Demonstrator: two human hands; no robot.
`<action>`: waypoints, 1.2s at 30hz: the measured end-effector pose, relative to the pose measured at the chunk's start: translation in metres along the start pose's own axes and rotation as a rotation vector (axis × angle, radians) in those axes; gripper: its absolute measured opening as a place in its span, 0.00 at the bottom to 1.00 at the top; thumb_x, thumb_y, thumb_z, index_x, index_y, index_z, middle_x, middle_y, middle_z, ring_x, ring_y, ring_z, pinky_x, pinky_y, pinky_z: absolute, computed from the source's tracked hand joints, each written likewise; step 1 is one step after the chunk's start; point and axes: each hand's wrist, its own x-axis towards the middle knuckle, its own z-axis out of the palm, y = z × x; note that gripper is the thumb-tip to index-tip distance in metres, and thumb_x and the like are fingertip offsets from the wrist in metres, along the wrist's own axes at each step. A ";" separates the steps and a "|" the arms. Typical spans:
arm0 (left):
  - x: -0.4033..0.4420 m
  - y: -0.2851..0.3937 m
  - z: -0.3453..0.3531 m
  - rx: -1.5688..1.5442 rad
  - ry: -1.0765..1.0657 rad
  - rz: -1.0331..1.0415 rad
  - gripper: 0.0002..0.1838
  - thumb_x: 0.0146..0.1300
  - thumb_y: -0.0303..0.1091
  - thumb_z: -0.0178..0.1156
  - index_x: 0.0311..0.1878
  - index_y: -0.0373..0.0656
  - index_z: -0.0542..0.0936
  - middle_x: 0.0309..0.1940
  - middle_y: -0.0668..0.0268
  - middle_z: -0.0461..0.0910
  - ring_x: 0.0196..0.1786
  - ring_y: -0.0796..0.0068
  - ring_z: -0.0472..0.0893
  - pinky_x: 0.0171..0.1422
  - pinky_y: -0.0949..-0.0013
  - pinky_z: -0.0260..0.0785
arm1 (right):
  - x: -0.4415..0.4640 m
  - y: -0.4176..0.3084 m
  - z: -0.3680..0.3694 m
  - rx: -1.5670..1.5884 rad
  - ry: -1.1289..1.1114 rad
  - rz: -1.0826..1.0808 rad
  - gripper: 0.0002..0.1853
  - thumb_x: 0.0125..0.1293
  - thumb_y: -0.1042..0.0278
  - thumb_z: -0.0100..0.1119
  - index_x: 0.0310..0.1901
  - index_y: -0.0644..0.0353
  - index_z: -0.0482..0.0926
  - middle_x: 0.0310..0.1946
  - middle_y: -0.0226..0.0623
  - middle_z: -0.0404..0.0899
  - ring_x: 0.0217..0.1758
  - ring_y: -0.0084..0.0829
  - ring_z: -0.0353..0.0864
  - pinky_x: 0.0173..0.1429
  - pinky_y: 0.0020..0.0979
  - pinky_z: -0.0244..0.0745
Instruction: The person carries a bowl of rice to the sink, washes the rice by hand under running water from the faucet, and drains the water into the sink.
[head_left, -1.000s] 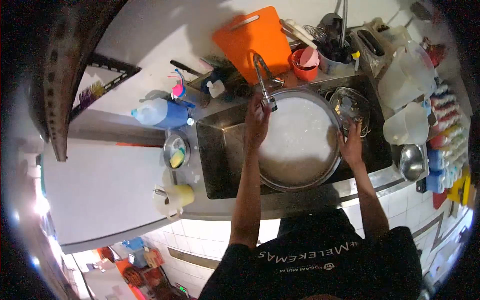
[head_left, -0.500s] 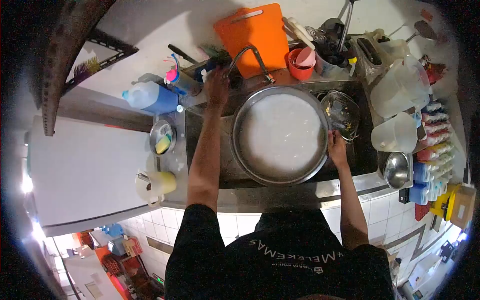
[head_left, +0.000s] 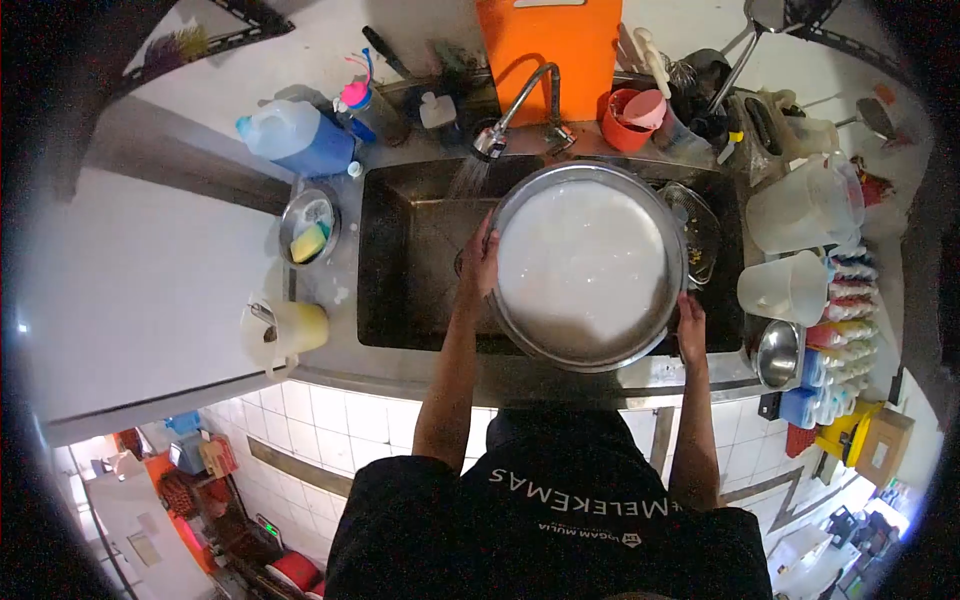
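Note:
A large round metal basin full of cloudy white liquid sits over the right half of the sink. My left hand is closed on the basin's left side, its fingertips partly hidden. Around the lower right edge, my right hand grips the same basin. To the left of it, water sprays from the faucet head into the sink. A wire strainer with yellow bits in it is partly covered by the basin's right edge.
Behind the sink stand an orange cutting board and a red cup. A blue-liquid jug, a sponge bowl and a yellowish pitcher line the left side. Clear plastic containers and a steel bowl crowd the right.
My left hand has come down from the faucet area to the basin's left side. Water now runs from the faucet. The basin sits farther right, over part of the strainer.

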 end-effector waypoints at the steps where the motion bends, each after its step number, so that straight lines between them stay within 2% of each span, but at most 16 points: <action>1: 0.003 0.003 0.002 -0.051 -0.017 0.090 0.30 0.67 0.53 0.44 0.66 0.43 0.61 0.59 0.49 0.68 0.61 0.55 0.69 0.63 0.60 0.60 | 0.010 0.008 0.005 0.175 0.101 -0.013 0.27 0.69 0.46 0.43 0.42 0.68 0.74 0.35 0.31 0.74 0.36 0.22 0.66 0.41 0.26 0.64; 5: 0.004 -0.004 0.000 -0.092 0.012 0.132 0.30 0.66 0.54 0.46 0.65 0.45 0.64 0.55 0.51 0.72 0.57 0.57 0.73 0.61 0.61 0.62 | 0.035 0.014 0.025 0.127 0.297 -0.177 0.25 0.69 0.48 0.44 0.37 0.69 0.73 0.29 0.32 0.75 0.33 0.24 0.69 0.38 0.27 0.65; 7: 0.002 -0.006 -0.002 -0.344 -0.055 0.084 0.28 0.66 0.50 0.50 0.64 0.45 0.66 0.53 0.57 0.74 0.53 0.67 0.74 0.59 0.65 0.64 | 0.032 0.015 0.025 0.087 0.288 -0.204 0.25 0.69 0.48 0.43 0.36 0.69 0.73 0.29 0.33 0.74 0.32 0.24 0.68 0.38 0.28 0.65; 8: -0.005 0.007 -0.005 -0.343 -0.046 0.086 0.28 0.66 0.50 0.50 0.64 0.45 0.66 0.53 0.57 0.74 0.53 0.67 0.74 0.59 0.65 0.64 | 0.024 0.002 0.027 0.042 0.285 -0.218 0.25 0.69 0.49 0.43 0.35 0.69 0.72 0.28 0.34 0.73 0.31 0.25 0.68 0.37 0.30 0.65; 10: -0.020 0.030 -0.008 -0.479 -0.031 -0.101 0.24 0.67 0.43 0.51 0.64 0.45 0.66 0.51 0.63 0.76 0.51 0.74 0.74 0.57 0.68 0.65 | 0.012 -0.001 0.031 0.062 0.311 -0.253 0.24 0.70 0.50 0.43 0.33 0.68 0.71 0.24 0.34 0.69 0.29 0.26 0.64 0.35 0.31 0.64; 14: -0.037 0.030 0.002 -0.866 -0.061 -0.187 0.22 0.67 0.36 0.52 0.64 0.45 0.67 0.52 0.66 0.75 0.51 0.77 0.74 0.57 0.72 0.65 | -0.009 0.001 0.019 -0.060 0.366 -0.212 0.24 0.70 0.50 0.43 0.29 0.68 0.68 0.20 0.34 0.64 0.27 0.26 0.61 0.32 0.32 0.61; 16: -0.050 0.027 0.003 -0.987 -0.111 -0.162 0.22 0.67 0.35 0.51 0.63 0.43 0.67 0.54 0.66 0.74 0.54 0.76 0.72 0.60 0.71 0.63 | -0.029 -0.019 0.015 -0.053 0.355 -0.069 0.24 0.70 0.50 0.42 0.27 0.66 0.68 0.20 0.32 0.62 0.27 0.24 0.59 0.31 0.30 0.59; 17: -0.055 0.027 0.003 -1.000 -0.100 -0.171 0.22 0.67 0.35 0.51 0.63 0.43 0.67 0.54 0.66 0.74 0.54 0.76 0.72 0.60 0.71 0.63 | -0.024 -0.004 0.009 -0.104 0.394 -0.194 0.23 0.70 0.50 0.42 0.26 0.62 0.66 0.20 0.27 0.61 0.26 0.21 0.56 0.29 0.27 0.56; 21: -0.071 0.040 0.010 -0.892 -0.064 -0.187 0.23 0.66 0.36 0.51 0.63 0.41 0.66 0.57 0.65 0.71 0.58 0.75 0.69 0.64 0.69 0.59 | -0.045 -0.021 -0.009 -0.081 0.331 -0.196 0.24 0.70 0.50 0.44 0.31 0.68 0.70 0.25 0.32 0.69 0.30 0.23 0.63 0.36 0.27 0.62; 24: -0.084 0.038 0.018 -0.941 -0.052 -0.164 0.24 0.66 0.36 0.52 0.64 0.39 0.65 0.57 0.65 0.70 0.59 0.74 0.68 0.64 0.69 0.58 | -0.055 -0.031 -0.018 -0.243 0.363 -0.157 0.23 0.69 0.51 0.45 0.28 0.66 0.68 0.23 0.30 0.66 0.29 0.22 0.60 0.34 0.26 0.60; 26: -0.091 0.036 0.023 -0.971 -0.044 -0.151 0.25 0.66 0.36 0.52 0.64 0.38 0.64 0.58 0.65 0.70 0.59 0.74 0.68 0.64 0.69 0.58 | -0.059 -0.037 -0.016 -0.234 0.405 -0.318 0.23 0.70 0.52 0.44 0.22 0.62 0.62 0.19 0.25 0.59 0.25 0.20 0.56 0.27 0.28 0.53; 28: -0.096 0.034 0.026 -1.184 -0.091 -0.203 0.28 0.62 0.40 0.56 0.63 0.39 0.66 0.60 0.64 0.68 0.60 0.73 0.68 0.65 0.68 0.57 | -0.057 -0.035 -0.021 -0.257 0.425 -0.291 0.24 0.70 0.51 0.44 0.22 0.63 0.63 0.18 0.27 0.59 0.25 0.21 0.56 0.27 0.28 0.53; 30: -0.097 0.019 0.032 -1.126 -0.083 -0.201 0.27 0.63 0.39 0.54 0.63 0.39 0.66 0.59 0.65 0.68 0.60 0.73 0.68 0.65 0.68 0.58 | -0.059 -0.032 -0.026 -0.280 0.442 -0.258 0.25 0.70 0.50 0.43 0.22 0.64 0.63 0.17 0.28 0.59 0.24 0.21 0.56 0.27 0.29 0.54; 32: -0.094 0.010 0.034 -1.064 -0.072 -0.192 0.26 0.64 0.39 0.53 0.63 0.40 0.65 0.59 0.65 0.68 0.59 0.74 0.68 0.64 0.68 0.59 | -0.065 -0.046 -0.025 -0.362 0.388 -0.274 0.25 0.69 0.48 0.44 0.32 0.69 0.71 0.25 0.33 0.70 0.31 0.26 0.63 0.38 0.29 0.63; 34: -0.092 0.005 0.035 -1.182 -0.110 -0.281 0.23 0.67 0.39 0.49 0.63 0.41 0.66 0.59 0.66 0.69 0.59 0.74 0.68 0.64 0.68 0.59 | -0.066 -0.054 -0.020 -0.323 0.388 -0.232 0.25 0.69 0.49 0.44 0.35 0.70 0.72 0.27 0.36 0.72 0.33 0.27 0.65 0.41 0.30 0.64; 36: -0.086 -0.006 0.036 -1.072 -0.108 -0.237 0.25 0.67 0.42 0.49 0.64 0.40 0.65 0.60 0.64 0.68 0.61 0.73 0.67 0.65 0.69 0.58 | -0.061 -0.050 -0.020 -0.394 0.457 -0.344 0.27 0.69 0.48 0.43 0.23 0.66 0.65 0.16 0.34 0.61 0.23 0.25 0.59 0.28 0.31 0.57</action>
